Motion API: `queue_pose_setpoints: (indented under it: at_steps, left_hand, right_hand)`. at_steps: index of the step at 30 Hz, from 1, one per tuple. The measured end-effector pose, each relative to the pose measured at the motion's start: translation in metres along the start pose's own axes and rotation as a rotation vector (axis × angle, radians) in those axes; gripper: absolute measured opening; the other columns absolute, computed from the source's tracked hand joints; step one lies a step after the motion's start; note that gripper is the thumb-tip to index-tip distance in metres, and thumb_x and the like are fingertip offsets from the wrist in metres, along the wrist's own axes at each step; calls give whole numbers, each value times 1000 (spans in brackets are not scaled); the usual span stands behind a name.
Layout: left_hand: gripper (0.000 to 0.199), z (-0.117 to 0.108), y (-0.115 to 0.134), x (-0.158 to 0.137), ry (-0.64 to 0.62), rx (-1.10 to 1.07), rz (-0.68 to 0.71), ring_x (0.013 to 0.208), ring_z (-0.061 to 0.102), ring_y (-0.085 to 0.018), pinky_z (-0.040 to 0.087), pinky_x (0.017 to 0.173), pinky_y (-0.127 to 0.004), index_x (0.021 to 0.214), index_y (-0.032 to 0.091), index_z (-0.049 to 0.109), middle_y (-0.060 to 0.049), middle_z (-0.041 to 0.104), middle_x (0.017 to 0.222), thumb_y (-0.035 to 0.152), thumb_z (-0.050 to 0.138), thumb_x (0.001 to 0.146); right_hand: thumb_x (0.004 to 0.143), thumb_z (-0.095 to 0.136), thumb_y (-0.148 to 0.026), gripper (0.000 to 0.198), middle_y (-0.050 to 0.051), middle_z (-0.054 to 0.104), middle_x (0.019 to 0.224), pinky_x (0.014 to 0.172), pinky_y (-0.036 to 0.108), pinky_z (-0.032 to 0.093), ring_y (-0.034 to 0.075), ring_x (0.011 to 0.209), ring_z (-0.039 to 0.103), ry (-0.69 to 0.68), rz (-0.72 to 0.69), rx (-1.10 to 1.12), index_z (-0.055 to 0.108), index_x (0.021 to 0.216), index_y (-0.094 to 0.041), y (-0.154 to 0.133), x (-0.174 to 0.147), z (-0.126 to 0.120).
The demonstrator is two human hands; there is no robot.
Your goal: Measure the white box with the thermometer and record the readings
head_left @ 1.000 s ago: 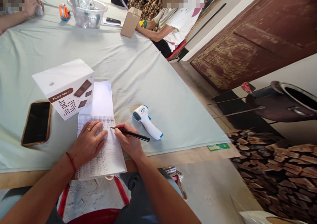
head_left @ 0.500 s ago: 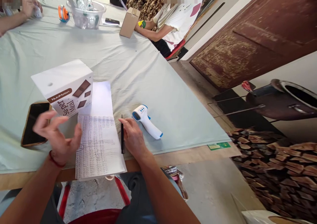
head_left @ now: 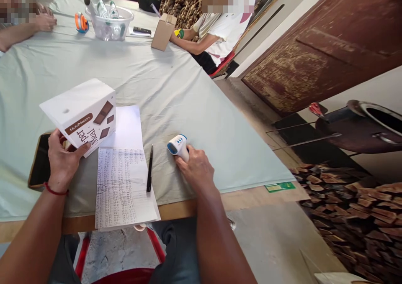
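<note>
My left hand (head_left: 65,158) grips the lower end of a white cardboard box (head_left: 84,104) printed "NutriMotion", thumb on its front face. Under that wrist, a dark smartphone (head_left: 38,162) lies partly covered. My right hand (head_left: 197,169) is wrapped around the handle of a white and blue infrared thermometer (head_left: 178,146), whose head points away to the upper left. Between my hands an open notebook (head_left: 121,192) shows columns of handwritten figures. A black pen (head_left: 150,169) rests along the notebook's right edge.
At the back stand a clear plastic tub (head_left: 113,24) of bottles, an orange and blue tape roll (head_left: 81,22) and a brown carton (head_left: 163,32). Other people sit around the table (head_left: 220,121). To the right are stacked firewood (head_left: 354,221) and a dark pot (head_left: 342,127).
My right hand has left the pen and moved right onto the thermometer. My left hand, raised and spread before, has closed on the box. The pen now lies loose.
</note>
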State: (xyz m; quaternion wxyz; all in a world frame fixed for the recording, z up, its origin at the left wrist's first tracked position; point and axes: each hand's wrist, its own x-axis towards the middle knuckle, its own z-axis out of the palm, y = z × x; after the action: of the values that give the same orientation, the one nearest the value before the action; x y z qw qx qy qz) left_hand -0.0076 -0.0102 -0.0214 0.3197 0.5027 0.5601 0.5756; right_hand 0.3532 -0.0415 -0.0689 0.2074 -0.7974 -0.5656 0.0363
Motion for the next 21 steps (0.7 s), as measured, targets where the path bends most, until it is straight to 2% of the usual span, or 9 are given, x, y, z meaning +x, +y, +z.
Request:
queue_pose_setpoints:
  at_steps: [2,5,7,10,12,14,17,21]
  left_hand:
    - [62,4,9,-5,128,-5,26,115,60,-29,55,96,-44,111,22,56,-2,63,119,32,92,61]
    - [52,12,20,-9,172,-143,113,112,63,-25,54,97,-41,104,24,56,1,66,112,31,89,65]
    - [42,16,21,-11,185,-222,96,106,64,-22,54,94,-38,100,24,58,1,68,107,32,85,69]
    - [42,20,14,-12,139,-315,-86,91,67,-21,57,83,-36,93,22,60,-1,71,98,39,85,64]
    - [47,22,9,-13,52,-324,-195,83,67,-21,57,73,-35,92,20,62,-3,72,95,42,86,59]
    - [51,25,7,-16,-37,-304,-235,82,68,-22,56,70,-33,95,18,63,-5,73,95,42,88,57]
    - [54,29,10,-20,-91,-294,-245,82,69,-22,55,69,-31,97,17,64,-6,73,96,42,89,57]
    - [56,31,14,-22,-98,-299,-271,84,70,-22,55,68,-31,99,16,65,-7,74,99,43,91,57]
  right_hand:
    - [83,61,-46,46,16,64,101,78,41,49,31,95,61,-31,36,155,66,119,-19,-9,0,-1]
    - [78,63,-56,53,14,67,106,80,40,52,29,96,62,-67,2,595,66,116,-19,-40,-12,-9]
    - [78,62,-61,49,9,69,96,75,37,53,25,86,63,-231,-20,909,68,106,-20,-64,-28,-14]
    - [76,58,-68,48,7,66,79,67,35,54,21,71,61,-485,-57,1269,65,82,-21,-97,-54,-16]
    - [77,57,-67,46,6,64,74,66,35,54,20,67,59,-599,-36,1355,62,75,-21,-110,-66,-14]
    - [77,57,-64,43,4,62,69,62,32,52,18,64,57,-656,-10,1351,60,71,-22,-118,-70,-12]
    - [76,61,-58,38,2,60,67,58,28,49,15,61,52,-665,21,1315,59,69,-21,-120,-69,-13]
    - [74,66,-55,35,0,56,63,56,27,47,14,58,49,-659,26,1313,59,68,-21,-119,-66,-15]
